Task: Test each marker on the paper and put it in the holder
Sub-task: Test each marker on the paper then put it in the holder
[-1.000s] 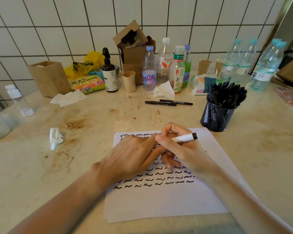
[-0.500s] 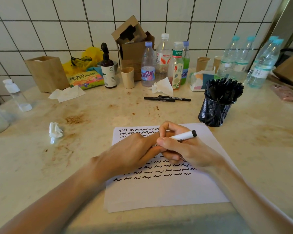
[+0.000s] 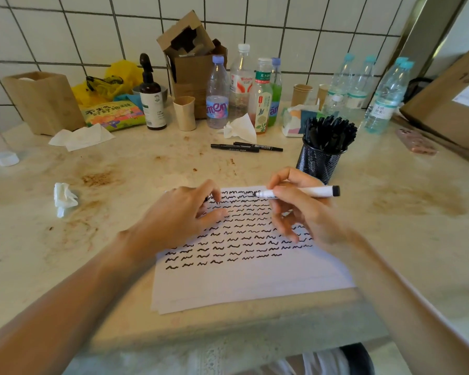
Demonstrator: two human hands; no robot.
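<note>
I see the right hand point(image 3: 301, 209) gripping the uncapped marker point(image 3: 298, 192), long axis near level, tip pointing left over the paper's point(image 3: 255, 280) top row; holder point(image 3: 318, 162) sits just behind it, left hand point(image 3: 184, 215) curled on paper, contents hidden.

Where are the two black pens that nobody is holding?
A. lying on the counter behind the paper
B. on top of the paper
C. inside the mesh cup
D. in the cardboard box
A: the two black pens lie flat on the counter, beyond the paper.
</note>
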